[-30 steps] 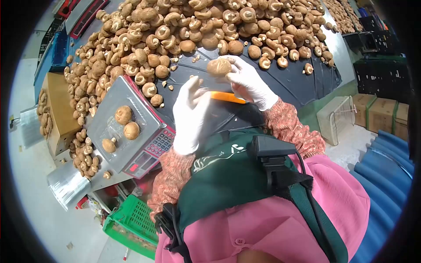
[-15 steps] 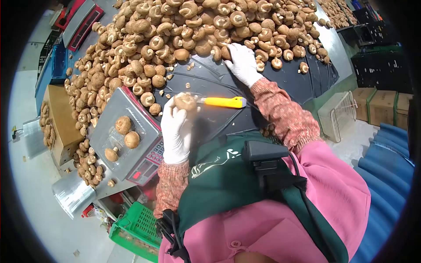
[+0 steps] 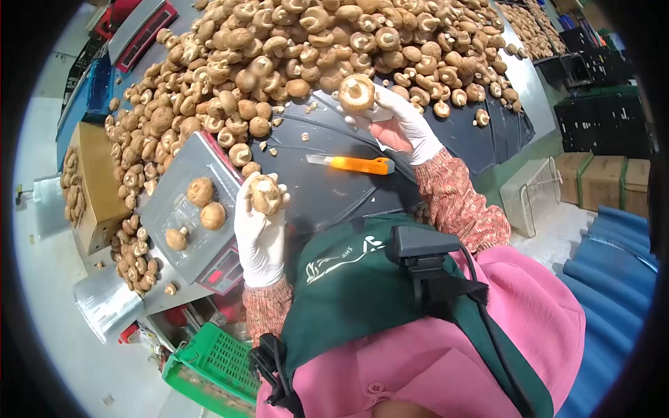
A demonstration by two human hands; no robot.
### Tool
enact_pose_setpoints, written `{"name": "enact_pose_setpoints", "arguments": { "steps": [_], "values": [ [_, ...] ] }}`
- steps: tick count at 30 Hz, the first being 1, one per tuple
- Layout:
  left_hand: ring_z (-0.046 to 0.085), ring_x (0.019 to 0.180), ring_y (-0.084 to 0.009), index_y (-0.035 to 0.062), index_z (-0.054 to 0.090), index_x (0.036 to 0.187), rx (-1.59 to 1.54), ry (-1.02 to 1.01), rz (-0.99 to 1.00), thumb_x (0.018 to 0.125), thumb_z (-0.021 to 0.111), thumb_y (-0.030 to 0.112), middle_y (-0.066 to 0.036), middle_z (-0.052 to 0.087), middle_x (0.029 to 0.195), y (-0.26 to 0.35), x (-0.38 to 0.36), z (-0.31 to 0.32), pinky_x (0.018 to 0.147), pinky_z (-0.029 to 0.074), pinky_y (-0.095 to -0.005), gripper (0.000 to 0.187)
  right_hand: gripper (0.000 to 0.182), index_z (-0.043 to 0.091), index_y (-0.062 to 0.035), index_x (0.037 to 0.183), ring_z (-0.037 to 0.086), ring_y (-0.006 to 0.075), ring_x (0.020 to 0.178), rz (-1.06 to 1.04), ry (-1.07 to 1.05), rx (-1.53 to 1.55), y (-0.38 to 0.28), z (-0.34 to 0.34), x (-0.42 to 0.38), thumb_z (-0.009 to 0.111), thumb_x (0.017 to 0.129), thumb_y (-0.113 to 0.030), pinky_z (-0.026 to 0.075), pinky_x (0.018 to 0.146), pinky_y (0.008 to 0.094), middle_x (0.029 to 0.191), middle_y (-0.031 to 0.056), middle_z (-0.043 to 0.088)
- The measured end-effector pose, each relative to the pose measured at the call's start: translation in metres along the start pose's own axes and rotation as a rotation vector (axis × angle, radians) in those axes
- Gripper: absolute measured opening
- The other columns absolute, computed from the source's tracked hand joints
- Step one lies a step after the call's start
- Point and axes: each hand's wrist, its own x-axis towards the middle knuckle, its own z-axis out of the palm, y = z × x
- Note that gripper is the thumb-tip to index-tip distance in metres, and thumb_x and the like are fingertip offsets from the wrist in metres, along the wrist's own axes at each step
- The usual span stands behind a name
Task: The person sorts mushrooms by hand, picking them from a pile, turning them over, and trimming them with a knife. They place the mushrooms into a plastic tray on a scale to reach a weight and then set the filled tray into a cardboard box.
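My left hand (image 3: 260,233), in a white glove, holds a mushroom (image 3: 266,194) between its fingertips, beside the scale. In my gloved right hand (image 3: 398,125) is another mushroom (image 3: 356,93), its pale underside and stem facing up, in front of the big mushroom heap (image 3: 313,35). A yellow-orange utility knife (image 3: 360,165) with its blade out lies on the black plastic sheet (image 3: 313,198) between my hands. Several mushrooms, including a brown-capped one (image 3: 212,216), rest on the scale's clear-covered plate (image 3: 182,202).
A cardboard box (image 3: 94,188) stands at the left beside more mushrooms. Below the scale is a green basket (image 3: 219,362). To the right are a clear bin (image 3: 527,195), cartons (image 3: 601,182) and black crates (image 3: 601,122). Small stem pieces lie near the heap's edge.
My right hand has come back from the heap, turned palm up and lifted a mushroom. My left hand has shifted slightly left and down, its mushroom now turned to show the underside.
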Motion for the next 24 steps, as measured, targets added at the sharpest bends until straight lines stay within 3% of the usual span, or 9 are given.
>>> {"name": "enact_pose_setpoints", "arguments": {
  "steps": [3, 6, 9, 11, 12, 15, 17, 20, 24],
  "values": [
    [0.055, 0.121, -0.0281, -0.0027, 0.041, 0.143, 0.188, 0.044, 0.142, 0.086, 0.071, 0.013, -0.018, 0.051, 0.135, 0.015, -0.008, -0.028, 0.107, 0.044, -0.0407, 0.066, 0.058, 0.047, -0.0001, 0.142, 0.052, 0.0268, 0.13, -0.043, -0.018, -0.148, 0.014, 0.016, 0.006, 0.069, 0.092, -0.021, 0.043, 0.11, 0.0422, 0.139, 0.0141, 0.055],
    [0.055, 0.123, -0.0257, -0.0034, 0.046, 0.139, 0.841, 0.317, 0.465, 0.082, 0.066, -0.001, -0.017, 0.053, 0.134, 0.046, -0.025, -0.042, 0.11, 0.04, -0.0392, 0.061, 0.059, 0.045, 0.0007, 0.143, 0.053, 0.0245, 0.129, -0.021, -0.108, -0.383, 0.027, 0.03, 0.011, 0.069, 0.092, -0.019, 0.042, 0.111, 0.0389, 0.138, 0.0132, 0.055],
    [0.055, 0.118, -0.0292, -0.0013, 0.048, 0.138, 1.48, 0.574, 0.624, 0.078, 0.071, 0.003, -0.016, 0.056, 0.127, 0.067, -0.036, -0.078, 0.106, 0.042, -0.0413, 0.064, 0.051, 0.052, -0.0001, 0.136, 0.057, 0.0207, 0.122, -0.033, -0.159, -0.561, 0.049, 0.053, 0.02, 0.068, 0.092, -0.017, 0.047, 0.103, 0.0358, 0.134, 0.0105, 0.057],
    [0.058, 0.111, -0.0309, -0.0025, 0.051, 0.133, 1.826, 0.637, 0.705, 0.077, 0.073, 0.005, -0.019, 0.058, 0.124, 0.072, -0.037, -0.095, 0.101, 0.045, -0.0418, 0.061, 0.051, 0.051, -0.0041, 0.137, 0.055, 0.0169, 0.122, 0.212, -0.085, -0.65, 0.056, 0.081, 0.021, 0.068, 0.09, -0.015, 0.048, 0.099, 0.0328, 0.132, 0.0071, 0.058],
    [0.057, 0.11, -0.0352, -0.0012, 0.054, 0.129, 1.954, 0.646, 0.775, 0.075, 0.073, 0.006, -0.019, 0.059, 0.121, 0.071, -0.035, -0.095, 0.099, 0.045, -0.0426, 0.057, 0.051, 0.053, -0.0031, 0.134, 0.056, 0.0212, 0.119, 0.167, -0.15, -0.819, 0.059, 0.101, 0.023, 0.069, 0.088, -0.018, 0.049, 0.097, 0.0355, 0.13, 0.011, 0.058],
    [0.054, 0.12, -0.0341, 0.0087, 0.06, 0.12, 2.087, 0.578, 0.778, 0.07, 0.076, 0.024, -0.015, 0.061, 0.12, 0.064, -0.035, -0.125, 0.113, 0.03, -0.0569, 0.055, 0.055, 0.057, -0.0004, 0.13, 0.058, 0.0359, 0.115, -0.072, -0.408, -1.381, 0.079, 0.154, 0.035, 0.071, 0.084, -0.027, 0.048, 0.098, 0.0406, 0.13, 0.021, 0.057],
    [0.053, 0.116, -0.0318, 0.0083, 0.062, 0.116, 2.138, 0.65, 0.567, 0.067, 0.074, 0.021, -0.013, 0.059, 0.11, 0.06, -0.031, -0.117, 0.115, 0.026, -0.0587, 0.053, 0.053, 0.054, -0.0037, 0.133, 0.056, 0.0353, 0.12, -0.174, -0.49, -1.218, 0.115, 0.17, 0.048, 0.066, 0.084, -0.021, 0.045, 0.104, 0.0412, 0.13, 0.0192, 0.059],
    [0.051, 0.116, -0.0309, 0.0069, 0.059, 0.113, 2.094, 0.67, 0.567, 0.07, 0.074, 0.022, -0.012, 0.059, 0.11, 0.056, -0.026, -0.114, 0.116, 0.024, -0.0586, 0.048, 0.049, 0.053, -0.0062, 0.13, 0.057, 0.0387, 0.113, -0.547, -0.68, -1.485, 0.182, 0.186, 0.089, 0.067, 0.085, -0.019, 0.047, 0.097, 0.0461, 0.123, 0.0156, 0.059],
    [0.051, 0.117, -0.0308, 0.0054, 0.056, 0.115, 2.036, 0.667, 0.527, 0.074, 0.075, 0.024, -0.012, 0.058, 0.112, 0.059, -0.038, -0.12, 0.116, 0.023, -0.0581, 0.049, 0.047, 0.052, -0.0059, 0.132, 0.057, 0.0335, 0.117, -0.538, -0.899, -1.841, 0.216, 0.196, 0.102, 0.062, 0.088, -0.022, 0.044, 0.099, 0.0452, 0.126, 0.0145, 0.057]
  ]
}}
